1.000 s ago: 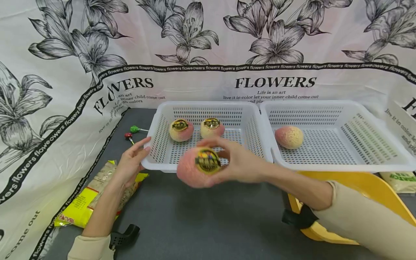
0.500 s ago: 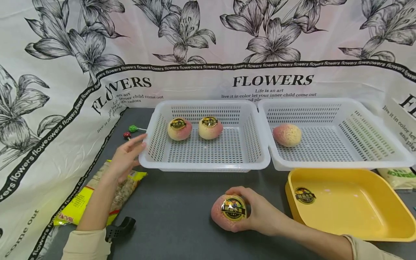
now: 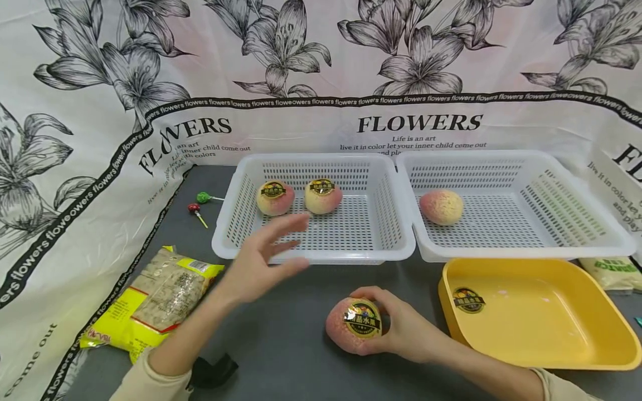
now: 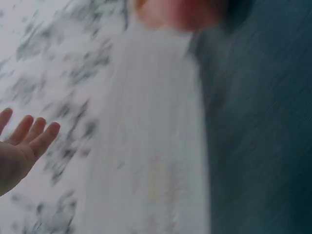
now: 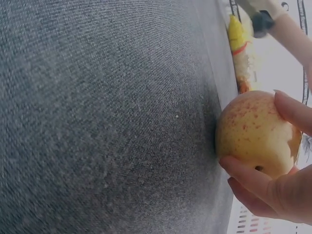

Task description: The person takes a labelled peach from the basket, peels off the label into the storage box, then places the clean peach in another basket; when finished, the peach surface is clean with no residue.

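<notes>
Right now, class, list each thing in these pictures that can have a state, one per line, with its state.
Left hand: open, raised, holding nothing.
Right hand: grips the labelled peach.
Labelled peach: resting on the table, sticker on.
Left basket: holds two stickered peaches.
Right basket: holds one peach without a visible sticker.
Yellow tray: one sticker lying inside.
Snack packet: lying flat.

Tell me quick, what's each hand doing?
Left hand: open, fingers spread, holding nothing, in the air before the left basket.
Right hand: holding the stickered peach on the table.
</notes>
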{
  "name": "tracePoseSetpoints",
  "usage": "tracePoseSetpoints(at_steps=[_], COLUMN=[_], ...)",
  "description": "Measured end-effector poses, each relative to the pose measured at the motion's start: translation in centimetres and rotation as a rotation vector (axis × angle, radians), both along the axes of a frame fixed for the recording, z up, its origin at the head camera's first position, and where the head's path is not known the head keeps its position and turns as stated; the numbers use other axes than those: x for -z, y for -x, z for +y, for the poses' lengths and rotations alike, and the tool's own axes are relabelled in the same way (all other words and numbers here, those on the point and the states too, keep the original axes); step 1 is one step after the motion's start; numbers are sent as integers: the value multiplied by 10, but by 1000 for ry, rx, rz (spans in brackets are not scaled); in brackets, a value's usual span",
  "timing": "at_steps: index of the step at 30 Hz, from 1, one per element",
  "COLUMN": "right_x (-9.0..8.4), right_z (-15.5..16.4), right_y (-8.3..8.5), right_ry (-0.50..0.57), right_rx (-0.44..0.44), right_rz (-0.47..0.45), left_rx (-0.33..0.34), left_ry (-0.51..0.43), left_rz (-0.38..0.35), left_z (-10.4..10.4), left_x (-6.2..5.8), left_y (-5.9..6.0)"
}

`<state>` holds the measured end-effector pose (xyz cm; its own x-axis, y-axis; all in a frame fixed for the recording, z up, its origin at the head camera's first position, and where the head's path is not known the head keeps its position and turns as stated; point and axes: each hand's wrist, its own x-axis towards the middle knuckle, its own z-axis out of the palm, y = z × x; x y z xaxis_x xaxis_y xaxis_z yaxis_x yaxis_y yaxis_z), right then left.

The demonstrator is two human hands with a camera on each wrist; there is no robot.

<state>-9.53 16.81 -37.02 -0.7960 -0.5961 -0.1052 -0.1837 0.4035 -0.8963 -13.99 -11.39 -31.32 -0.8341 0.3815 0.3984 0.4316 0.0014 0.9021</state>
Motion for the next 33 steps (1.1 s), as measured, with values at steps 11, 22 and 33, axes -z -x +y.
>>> tracePoseSetpoints(at_steps=[11, 22, 33], right_x=[0, -39, -33], right_z=[-2, 25, 19], right_y=[-1, 23, 25], right_ry=[55, 144, 173], right_rx=[-20, 228, 128], right_rz=[-11, -562, -724], left_rx=[294, 267, 258], left_ry=[303, 303, 294], left_rz=[-247, -288, -291], left_z=[48, 51, 53], left_x=[73, 74, 74], left_y=[-30, -33, -34])
